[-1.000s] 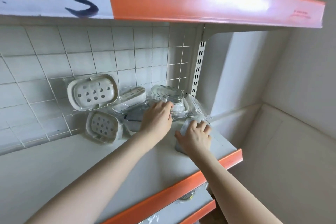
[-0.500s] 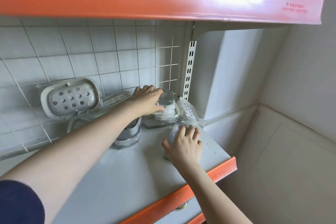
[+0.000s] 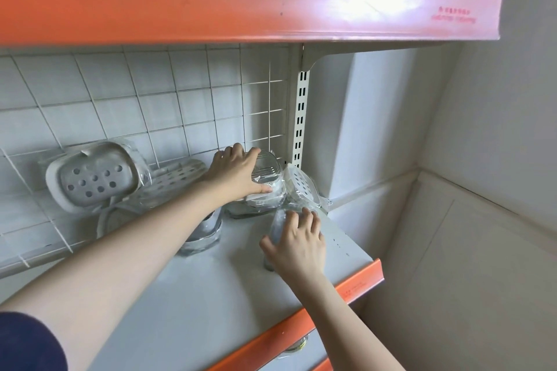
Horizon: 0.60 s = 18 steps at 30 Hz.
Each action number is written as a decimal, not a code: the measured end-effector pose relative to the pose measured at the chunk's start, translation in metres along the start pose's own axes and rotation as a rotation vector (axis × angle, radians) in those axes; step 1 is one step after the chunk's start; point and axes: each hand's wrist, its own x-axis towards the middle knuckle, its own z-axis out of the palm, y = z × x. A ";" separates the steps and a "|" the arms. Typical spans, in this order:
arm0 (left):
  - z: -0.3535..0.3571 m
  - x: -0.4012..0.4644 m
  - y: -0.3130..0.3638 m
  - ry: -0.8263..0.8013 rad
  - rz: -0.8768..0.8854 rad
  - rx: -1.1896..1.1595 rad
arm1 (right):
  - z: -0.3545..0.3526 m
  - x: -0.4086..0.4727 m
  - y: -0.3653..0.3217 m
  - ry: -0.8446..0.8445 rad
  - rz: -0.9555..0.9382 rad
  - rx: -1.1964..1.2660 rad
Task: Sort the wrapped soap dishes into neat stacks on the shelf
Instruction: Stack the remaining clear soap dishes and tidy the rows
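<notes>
Head view: left hand curls round a clear ribbed wrapped soap dish atop the stack at the shelf back-right corner; right hand cups another glossy one near the right edge

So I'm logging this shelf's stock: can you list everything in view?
Grey perforated soap dish in clear wrap: one, leaning on the wire grid, left.
White perforated soap dish: one, tilted, behind the left arm.
Clear ribbed wrapped soap dishes: a stack, back centre.
White perforated wrapped dish: one, leaning by the upright.
Clear wrapped dish: one, under the left forearm.
Grey shelf: one, orange front edge.
Left hand: grips the stack's top.
Right hand: on a clear wrapped item.
</notes>
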 end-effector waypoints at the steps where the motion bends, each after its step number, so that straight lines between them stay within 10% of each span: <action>1: 0.000 -0.004 0.002 0.054 0.003 0.000 | -0.002 -0.001 0.000 -0.021 0.006 -0.004; 18: -0.027 -0.107 0.026 0.487 -0.119 -0.157 | -0.026 -0.011 -0.001 -0.371 0.129 -0.107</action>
